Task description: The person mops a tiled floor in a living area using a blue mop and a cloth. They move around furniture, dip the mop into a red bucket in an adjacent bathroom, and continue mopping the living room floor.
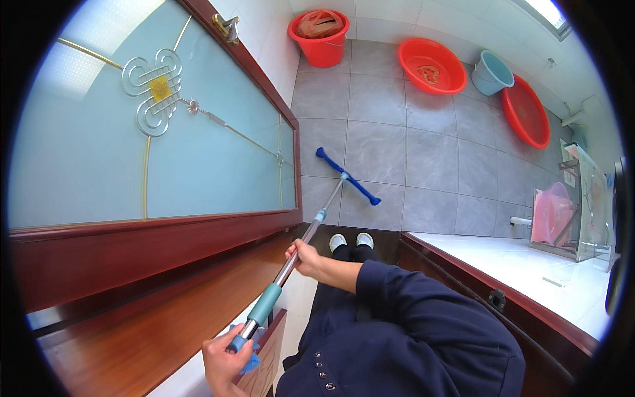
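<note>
A flat mop runs diagonally in front of me, its silver and teal pole (288, 270) reaching from my body out to the floor. My left hand (225, 359) is closed around the blue top end of the pole, at the lower left. Some crumpled blue material (251, 360) shows beside those fingers; I cannot tell what it is. Further down the pole, my right hand (303, 257) wraps round the bare metal part. The long, narrow blue mop head (360, 188) rests on the grey tiles, slanted, just beyond my feet.
A wood-framed frosted glass door (218, 159) stands open at left. Along the far wall are a red bucket (322, 53), a red basin (417, 76), a light blue bucket (489, 74) and a leaning red basin (522, 116). A white counter (529, 271) with a rack lies right.
</note>
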Tool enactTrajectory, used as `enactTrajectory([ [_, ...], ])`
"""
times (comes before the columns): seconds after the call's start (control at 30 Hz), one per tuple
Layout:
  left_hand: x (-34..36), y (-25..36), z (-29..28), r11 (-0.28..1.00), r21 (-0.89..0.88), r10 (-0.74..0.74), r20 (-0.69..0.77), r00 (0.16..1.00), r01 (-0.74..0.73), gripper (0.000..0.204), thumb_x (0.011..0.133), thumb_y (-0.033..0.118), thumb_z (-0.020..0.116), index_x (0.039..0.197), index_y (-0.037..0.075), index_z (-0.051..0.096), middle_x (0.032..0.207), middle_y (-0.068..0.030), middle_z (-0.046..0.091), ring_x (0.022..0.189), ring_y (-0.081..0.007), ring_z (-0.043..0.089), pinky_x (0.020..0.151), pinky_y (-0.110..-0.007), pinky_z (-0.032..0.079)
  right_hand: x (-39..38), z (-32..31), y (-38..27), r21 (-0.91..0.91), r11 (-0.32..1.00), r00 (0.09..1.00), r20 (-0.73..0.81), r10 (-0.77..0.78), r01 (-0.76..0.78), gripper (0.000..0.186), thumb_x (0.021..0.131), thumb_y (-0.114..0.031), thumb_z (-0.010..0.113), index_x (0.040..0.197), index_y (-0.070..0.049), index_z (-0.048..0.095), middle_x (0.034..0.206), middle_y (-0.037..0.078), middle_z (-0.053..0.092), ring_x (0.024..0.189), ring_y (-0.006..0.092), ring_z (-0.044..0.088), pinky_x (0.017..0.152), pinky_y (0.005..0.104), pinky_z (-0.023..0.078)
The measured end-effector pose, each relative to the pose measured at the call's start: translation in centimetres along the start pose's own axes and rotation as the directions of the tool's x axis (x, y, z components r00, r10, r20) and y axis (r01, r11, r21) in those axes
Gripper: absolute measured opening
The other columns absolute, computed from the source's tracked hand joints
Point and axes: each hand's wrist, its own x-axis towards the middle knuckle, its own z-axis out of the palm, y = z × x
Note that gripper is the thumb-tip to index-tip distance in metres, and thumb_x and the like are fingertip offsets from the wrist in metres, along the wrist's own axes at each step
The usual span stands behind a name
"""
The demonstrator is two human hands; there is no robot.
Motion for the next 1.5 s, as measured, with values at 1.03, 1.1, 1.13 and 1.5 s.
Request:
enactTrajectory([
  [1.03,34.4,25.2,11.8,0.813,-0.030,0.568,0.258,0.782,-0.581,0.031,0.063,0.012,0.070,0.092,0.001,0.068,0.053,-0.0094,0.056,0.041,-0.0126,0.051,0.045,-0.023,0.041,2.8,3.3,-41.3,0.497,0.828,0.950,0.023,-0.311,0.259,0.016,0.084,-0.010,0.050,0.071,-0.004,0.044,0.059,0.007,0.046,0.051,0.0191,0.050,0.048,0.0317,0.049],
  [1.1,37.0,29.6,13.5,0.741,-0.037,0.645,0.320,0.694,-0.671,0.031,0.063,0.013,0.070,0.092,0.003,0.069,0.051,-0.0088,0.054,0.041,-0.0128,0.051,0.044,-0.023,0.040,2.3,1.9,-45.9,0.523,0.799,0.937,0.004,-0.349,0.296,0.016,0.084,-0.011,0.049,0.071,-0.004,0.044,0.059,0.007,0.046,0.051,0.0201,0.050,0.048,0.0324,0.048],
  [1.13,38.3,32.0,14.5,0.722,-0.044,0.660,0.344,0.668,-0.690,0.032,0.063,0.014,0.070,0.093,0.003,0.069,0.051,-0.0084,0.053,0.041,-0.0127,0.050,0.044,-0.023,0.040,2.3,1.0,-48.2,0.526,0.787,0.923,0.009,-0.385,0.323,0.018,0.084,-0.013,0.049,0.070,-0.004,0.044,0.058,0.007,0.046,0.051,0.0204,0.051,0.048,0.0331,0.048],
  [1.5,48.2,51.1,30.2,0.587,-0.144,0.713,0.559,0.424,-0.797,0.030,0.067,0.012,0.069,0.096,0.002,0.068,0.051,-0.0062,0.055,0.044,-0.0061,0.049,0.047,-0.022,0.042,0.9,-13.8,-70.4,0.705,0.499,0.818,-0.205,-0.537,0.504,0.022,0.086,-0.021,0.054,0.075,-0.003,0.048,0.062,0.008,0.050,0.054,0.0211,0.053,0.050,0.0330,0.050],
])
